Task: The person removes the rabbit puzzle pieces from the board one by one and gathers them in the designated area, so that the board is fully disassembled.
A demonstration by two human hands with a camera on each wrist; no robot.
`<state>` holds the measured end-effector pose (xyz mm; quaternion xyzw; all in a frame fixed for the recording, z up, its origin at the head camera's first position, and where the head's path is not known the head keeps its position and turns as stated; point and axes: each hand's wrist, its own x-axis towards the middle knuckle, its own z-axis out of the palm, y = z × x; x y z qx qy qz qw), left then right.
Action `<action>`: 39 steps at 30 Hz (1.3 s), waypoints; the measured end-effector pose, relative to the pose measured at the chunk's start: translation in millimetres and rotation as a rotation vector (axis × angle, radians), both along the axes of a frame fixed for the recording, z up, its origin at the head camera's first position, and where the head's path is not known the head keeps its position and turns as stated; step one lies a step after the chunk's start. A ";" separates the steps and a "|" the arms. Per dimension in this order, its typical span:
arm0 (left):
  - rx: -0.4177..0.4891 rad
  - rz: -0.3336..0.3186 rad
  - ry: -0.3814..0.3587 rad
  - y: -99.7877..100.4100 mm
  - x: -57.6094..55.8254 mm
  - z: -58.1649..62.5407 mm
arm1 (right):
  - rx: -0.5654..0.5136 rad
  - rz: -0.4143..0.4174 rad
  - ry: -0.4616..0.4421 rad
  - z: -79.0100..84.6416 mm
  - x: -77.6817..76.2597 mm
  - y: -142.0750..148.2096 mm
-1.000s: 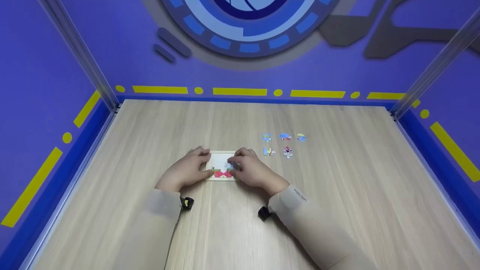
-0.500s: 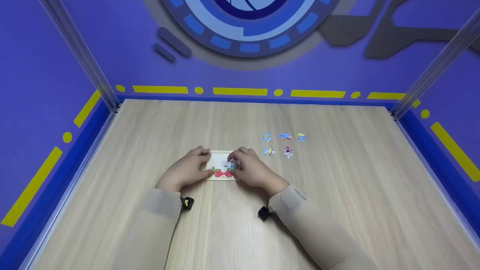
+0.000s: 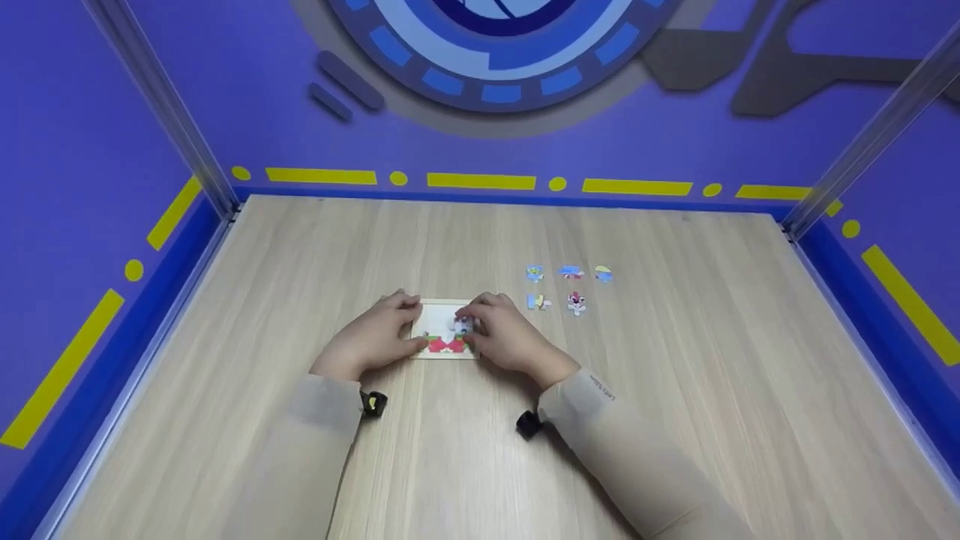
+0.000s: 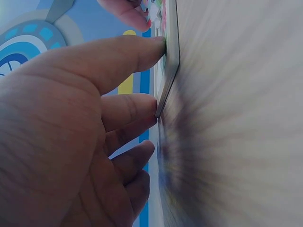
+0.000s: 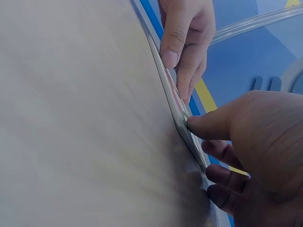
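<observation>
My left hand (image 3: pixel 373 335) holds the left end of the puzzle tray (image 3: pixel 435 318) in a wide grip, thumb on top by its near left corner and forefinger at its far left corner. My right hand (image 3: pixel 512 337) arches over the tray's right end, the grip narrow, forefinger and thumb about a pale puzzle piece (image 3: pixel 460 326); whether that piece lies flat in the tray I can't tell. A red strip of picture (image 3: pixel 445 345) runs along the tray's near edge, with white floor behind it. Right of the tray, about level with its far edge, lie a cream-and-blue piece (image 3: pixel 537 302) and a red-and-white piece (image 3: pixel 576 303); farther back sit a blue-and-yellow piece (image 3: pixel 534 273), a blue-and-red piece (image 3: pixel 571 271) and a yellow-topped piece (image 3: pixel 603 274). The tray lies on the wooden table (image 3: pixel 450 450), and well beyond it stands a purple-blue wall (image 3: pixel 487 154) with yellow dashes. My beige sleeves (image 3: pixel 300 442) are on the tray's near side.
</observation>
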<state>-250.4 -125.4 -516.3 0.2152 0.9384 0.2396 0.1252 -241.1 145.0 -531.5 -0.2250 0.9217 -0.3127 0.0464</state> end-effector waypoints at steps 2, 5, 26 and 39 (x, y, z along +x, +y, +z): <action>-0.001 0.006 -0.004 -0.6 0.3 0.5 | -0.005 0.001 -0.003 0.5 0.3 -0.5; -0.002 0.014 -0.013 -1.4 0.5 1.0 | -0.011 0.008 -0.009 1.1 0.5 -1.4; 0.027 0.023 -0.030 3.0 6.6 0.0 | -0.036 0.159 -0.027 9.7 4.5 17.0; 0.015 0.002 -0.003 -1.1 -0.9 -0.8 | -0.084 0.065 -0.034 19.8 3.9 71.2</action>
